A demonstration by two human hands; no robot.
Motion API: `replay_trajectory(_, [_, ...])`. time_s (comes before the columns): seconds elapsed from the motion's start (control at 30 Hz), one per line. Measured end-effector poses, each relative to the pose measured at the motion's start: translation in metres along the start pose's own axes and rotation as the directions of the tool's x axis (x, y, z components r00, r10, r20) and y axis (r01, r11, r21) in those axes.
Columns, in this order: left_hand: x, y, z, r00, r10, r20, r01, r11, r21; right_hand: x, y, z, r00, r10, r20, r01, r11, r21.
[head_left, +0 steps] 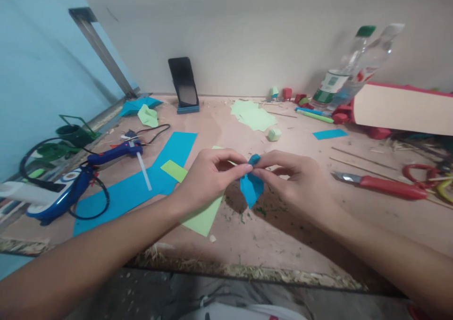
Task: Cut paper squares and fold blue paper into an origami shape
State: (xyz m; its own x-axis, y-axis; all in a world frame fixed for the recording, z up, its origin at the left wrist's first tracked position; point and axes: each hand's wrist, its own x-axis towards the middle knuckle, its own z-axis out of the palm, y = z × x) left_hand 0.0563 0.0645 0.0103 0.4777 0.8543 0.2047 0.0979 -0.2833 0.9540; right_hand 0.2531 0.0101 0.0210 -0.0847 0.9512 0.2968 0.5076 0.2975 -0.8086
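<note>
A small piece of blue paper (pixel 252 190) hangs between my two hands above the table, its lower end tapering to a point. My left hand (pixel 217 171) pinches its upper part from the left with thumb and forefinger. From the right, my right hand (pixel 295 176) pinches the same piece, fingertips almost touching those of the left. The top of the paper looks gathered or folded, partly hidden by the fingers. Under the left wrist lie a light green paper sheet (pixel 205 221) and blue paper strips (pixel 120 195), with a small green strip (pixel 173 170) across them.
A blue glue gun (pixel 113 154) with its cord lies at left. Behind stand a phone (pixel 184 84) and green paper pieces (pixel 252 114). To the right are a red-handled knife (pixel 389 186), thin sticks (pixel 364 155), plastic bottles (pixel 331 86) and a red box (pixel 403 107).
</note>
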Motion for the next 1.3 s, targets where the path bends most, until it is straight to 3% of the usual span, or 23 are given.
replay_trajectory(0.43, [0.0053,-0.0002,0.0017,0.995,-0.094,-0.022,0.09,0.986,-0.141,-0.0045,0.0025,0.0041,0.998,-0.058,-0.018,0.057,0.997,-0.05])
replay_trajectory(0.63, [0.0077,-0.0039,0.0013,0.99,-0.137,-0.021,0.132,0.979,-0.156,-0.003,0.0068,0.0042,0.973,-0.232,0.019,0.233,0.966,-0.114])
replay_trajectory(0.77, [0.0055,-0.0054,0.0037,0.988,-0.155,-0.013,0.15,0.973,-0.175,-0.0031,0.0097,0.0047,0.963,-0.267,0.041,0.27,0.954,-0.132])
replay_trajectory(0.97, [0.0018,-0.0043,0.0038,0.991,-0.136,0.008,0.135,0.977,-0.167,-0.0048,0.0087,0.0054,0.973,-0.232,-0.002,0.231,0.966,-0.112])
replay_trajectory(1.17, [0.0009,-0.0039,0.0016,0.998,-0.058,0.035,0.06,0.994,-0.087,-0.0059,0.0058,0.006,0.998,-0.033,-0.058,0.032,0.999,-0.018])
replay_trajectory(1.3, [-0.0017,-0.0044,0.0003,0.998,-0.008,0.057,0.008,1.0,0.004,-0.0063,0.0076,0.007,0.997,-0.008,-0.082,0.01,1.0,0.02])
